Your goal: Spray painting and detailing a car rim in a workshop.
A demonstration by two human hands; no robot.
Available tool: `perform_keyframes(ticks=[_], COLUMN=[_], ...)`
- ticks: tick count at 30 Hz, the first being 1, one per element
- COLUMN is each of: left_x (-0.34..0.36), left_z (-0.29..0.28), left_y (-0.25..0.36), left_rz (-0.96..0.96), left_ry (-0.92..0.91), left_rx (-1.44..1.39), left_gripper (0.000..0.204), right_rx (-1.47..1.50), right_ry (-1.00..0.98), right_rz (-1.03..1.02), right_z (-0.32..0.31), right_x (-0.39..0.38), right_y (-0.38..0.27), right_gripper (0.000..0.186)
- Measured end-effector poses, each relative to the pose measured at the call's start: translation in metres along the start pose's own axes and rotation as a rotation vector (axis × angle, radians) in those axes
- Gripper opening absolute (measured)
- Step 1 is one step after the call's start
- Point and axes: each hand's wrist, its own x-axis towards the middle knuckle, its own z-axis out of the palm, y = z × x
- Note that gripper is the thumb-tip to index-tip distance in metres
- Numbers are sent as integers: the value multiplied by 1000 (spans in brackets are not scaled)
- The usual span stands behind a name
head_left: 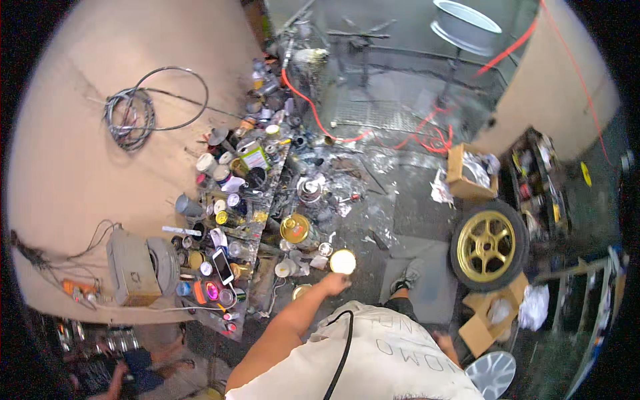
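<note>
My left hand reaches forward from the lower middle, its fingers closed at the near edge of a round can with a bright, pale-yellow top. Just beyond, to the left, stands a larger gold paint tin. Another round gold tin or lid shows beside my left forearm. My right hand hangs low at my right side, partly behind my pale shirt; its fingers are too hidden to read.
A crowded bench on the left carries paint tins, cups and a phone. A gold-spoked wheel with tire lies right, near cardboard boxes. A red hose crosses the floor. Another person is at lower left.
</note>
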Motion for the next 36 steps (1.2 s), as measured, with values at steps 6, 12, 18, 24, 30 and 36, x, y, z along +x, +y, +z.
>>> perform_keyframes(ticks=[6, 12, 18, 24, 30, 36], left_x=[-24, 15, 136, 200, 297, 441], left_z=[50, 2, -63, -137, -301, -580], left_y=[-66, 27, 163, 193, 122, 87], left_rz=[-563, -518, -247, -175, -74, -135], left_ry=[-371, 65, 346, 298, 429, 1048], left_rx=[192, -182, -269, -320, -516, -479], left_gripper=[49, 50, 36, 37, 28, 35], right_rx=[169, -375, 348, 962, 341, 743], right_ry=[-257, -330, 160, -28, -450, 300], right_rz=[240, -148, -145, -23, -223, 309], right_z=[-63, -176, -383, -516, -541, -581], right_x=[123, 336, 591, 663, 710, 749], right_y=[108, 228, 188, -3, 2, 194], right_gripper=[33, 31, 29, 35, 57, 30])
